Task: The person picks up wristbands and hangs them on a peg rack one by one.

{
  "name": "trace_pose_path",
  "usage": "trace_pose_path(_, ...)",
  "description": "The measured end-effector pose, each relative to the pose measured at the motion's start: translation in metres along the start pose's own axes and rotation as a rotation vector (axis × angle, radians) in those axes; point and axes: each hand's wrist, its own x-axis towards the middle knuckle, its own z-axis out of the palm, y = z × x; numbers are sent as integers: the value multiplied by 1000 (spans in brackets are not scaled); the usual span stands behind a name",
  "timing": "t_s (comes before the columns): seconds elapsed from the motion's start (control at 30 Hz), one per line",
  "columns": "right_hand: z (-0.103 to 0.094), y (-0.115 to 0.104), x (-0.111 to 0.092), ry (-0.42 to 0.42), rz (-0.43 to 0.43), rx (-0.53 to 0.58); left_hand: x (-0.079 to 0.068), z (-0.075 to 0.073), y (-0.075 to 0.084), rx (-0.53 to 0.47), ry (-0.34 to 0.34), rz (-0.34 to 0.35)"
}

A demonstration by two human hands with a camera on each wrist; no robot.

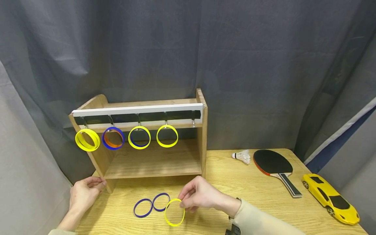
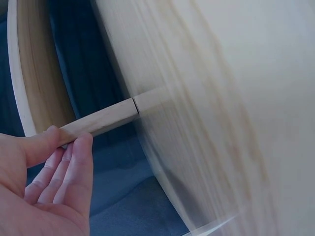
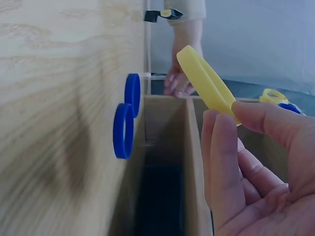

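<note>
Between thumb and fingers, my right hand [image 1: 199, 194] pinches a yellow ring [image 1: 166, 215] by its upper right edge, seen nearly edge-on in the right wrist view as a flat band [image 3: 204, 78]. Two dark blue rings, one on the left [image 1: 143, 208] and one on the right [image 1: 161, 202], lie on the table just left of it. My left hand [image 1: 85, 192] grips the lower front corner of the wooden shelf's left side panel [image 1: 100, 163]. In the left wrist view, thumb and fingers pinch that panel's edge [image 2: 98, 120].
Hooks along the shelf's white front rail [image 1: 138, 108] carry yellow rings [image 1: 87, 139], a blue ring with an orange one [image 1: 103, 140], a yellow with a blue, and one yellow. A shuttlecock [image 1: 242, 156], table tennis bat [image 1: 273, 161] and yellow toy car [image 1: 329, 197] stand right.
</note>
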Motion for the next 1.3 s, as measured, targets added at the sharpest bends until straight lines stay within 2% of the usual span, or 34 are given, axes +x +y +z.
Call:
trace_pose_path(0.43, -23, -16, -9, 46, -48, 2, 3, -1, -2, 23, -18, -5)
trace_pose_path(0.93, -40, -43, -14, 44, -110, -4, 1, -1, 0, 17, -16, -3)
trace_pose_path(1.3, -44, -64, -14, 74, -183, 86, 0, 0, 0, 5, -11, -5)
